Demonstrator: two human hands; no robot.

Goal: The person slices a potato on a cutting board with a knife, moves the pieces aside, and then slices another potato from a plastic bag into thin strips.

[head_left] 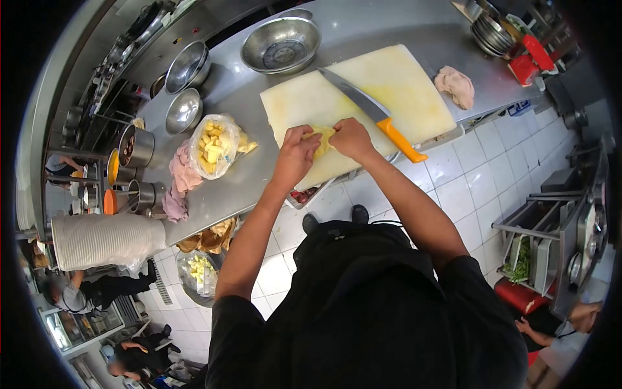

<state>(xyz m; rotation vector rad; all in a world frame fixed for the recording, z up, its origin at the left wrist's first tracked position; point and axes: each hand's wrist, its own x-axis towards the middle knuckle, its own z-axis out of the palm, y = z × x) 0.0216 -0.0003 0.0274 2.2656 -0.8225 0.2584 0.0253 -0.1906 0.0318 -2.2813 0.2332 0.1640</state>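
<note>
Both my hands are over the near left corner of a white, yellow-stained cutting board [408,78]. Between them is a soft-looking pale yellow piece [321,139], whose exact kind I cannot make out. My left hand [295,153] has its fingers curled on the piece's left side. My right hand [352,138] pinches its right edge. A large knife [398,139] with an orange handle lies across the board, right of my right hand, its handle jutting past the near edge. Left of the board, a clear plastic bag [223,123] stands open, full of yellow chunks [210,148].
Metal bowls [282,45] stand behind the board and at the left. Pink cloths [183,170] lie beside the bag, another cloth [455,86] right of the board. Stacked containers [107,240] occupy the counter's left end. Below is a bin [197,275] with yellow scraps. Other people are farther off.
</note>
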